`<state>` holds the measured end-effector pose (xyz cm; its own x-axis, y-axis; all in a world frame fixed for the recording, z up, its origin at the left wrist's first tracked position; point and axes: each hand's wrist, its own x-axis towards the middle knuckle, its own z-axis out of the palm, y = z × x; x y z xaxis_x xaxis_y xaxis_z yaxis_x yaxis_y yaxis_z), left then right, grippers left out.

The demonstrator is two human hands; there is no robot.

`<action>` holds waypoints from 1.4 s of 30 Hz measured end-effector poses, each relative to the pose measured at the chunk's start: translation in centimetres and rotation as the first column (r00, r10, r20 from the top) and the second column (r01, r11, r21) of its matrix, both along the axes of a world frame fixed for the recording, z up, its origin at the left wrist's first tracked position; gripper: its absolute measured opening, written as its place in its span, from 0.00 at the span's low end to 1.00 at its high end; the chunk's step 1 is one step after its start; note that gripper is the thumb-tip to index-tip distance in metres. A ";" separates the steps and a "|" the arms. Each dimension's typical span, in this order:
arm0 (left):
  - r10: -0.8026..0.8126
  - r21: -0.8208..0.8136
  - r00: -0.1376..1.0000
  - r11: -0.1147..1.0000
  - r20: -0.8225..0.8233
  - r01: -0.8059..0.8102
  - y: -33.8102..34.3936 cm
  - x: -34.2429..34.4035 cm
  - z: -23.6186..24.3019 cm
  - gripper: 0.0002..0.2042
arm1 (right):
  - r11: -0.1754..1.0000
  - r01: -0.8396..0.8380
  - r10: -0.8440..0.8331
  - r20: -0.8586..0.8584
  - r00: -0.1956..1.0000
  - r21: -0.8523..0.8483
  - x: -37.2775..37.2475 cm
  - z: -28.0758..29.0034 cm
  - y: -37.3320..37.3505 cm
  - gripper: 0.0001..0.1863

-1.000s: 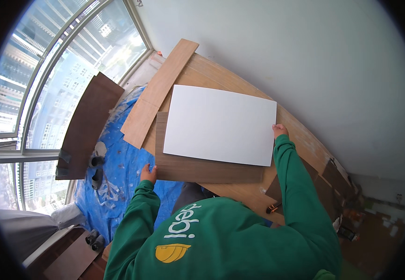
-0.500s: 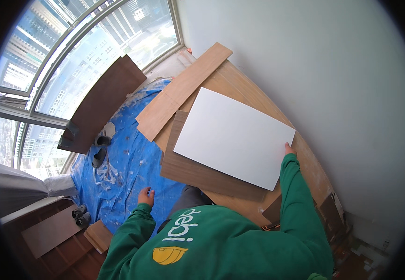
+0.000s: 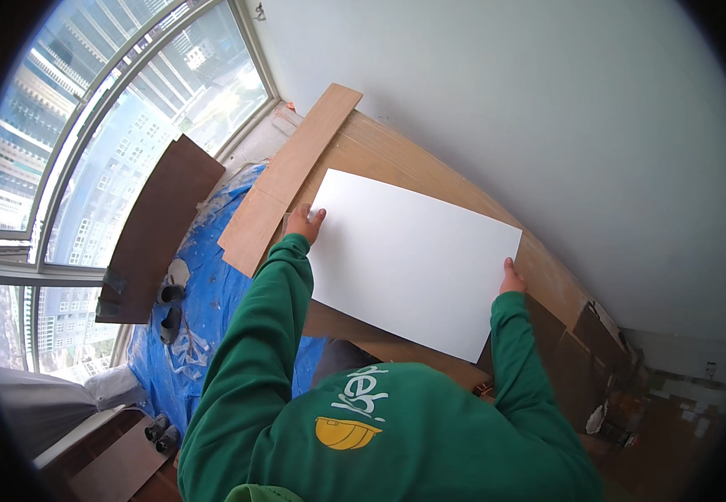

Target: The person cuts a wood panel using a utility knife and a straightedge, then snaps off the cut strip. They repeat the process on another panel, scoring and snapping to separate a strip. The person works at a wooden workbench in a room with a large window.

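A white rectangular panel (image 3: 413, 259) lies in front of me, gripped at its two short sides. My left hand (image 3: 305, 222) is closed on its left edge, thumb on top and fingers partly hidden. At the right edge my right hand (image 3: 512, 276) grips the panel, its thumb over the face and the other fingers out of sight below. Beneath the panel shows a brown wood-grain board (image 3: 342, 328), largely covered. Under both is a larger tan wooden sheet (image 3: 379, 151), with a long narrow plank (image 3: 296, 171) lying across its left side.
A dark brown board (image 3: 162, 230) leans by the window (image 3: 162, 100). Blue plastic sheeting (image 3: 212, 293) covers the floor at left, with slippers (image 3: 170, 325) on it. More dark shoes (image 3: 160, 432) stand at lower left. A pale wall (image 3: 547, 109) bounds the right side.
My left hand has risen from beside my body to take hold of the panel's left edge. My right hand still grips the right edge. The view has shifted.
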<state>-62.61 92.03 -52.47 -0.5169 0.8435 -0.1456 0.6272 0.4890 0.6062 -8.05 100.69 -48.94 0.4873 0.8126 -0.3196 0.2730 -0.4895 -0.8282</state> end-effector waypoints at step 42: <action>-0.462 0.255 0.571 0.581 -0.678 0.773 -6.6 22.8 50.5 0.29 | 0.943 0.158 -0.313 -0.624 0.716 -0.291 5.1 -3.4 -20.8 0.34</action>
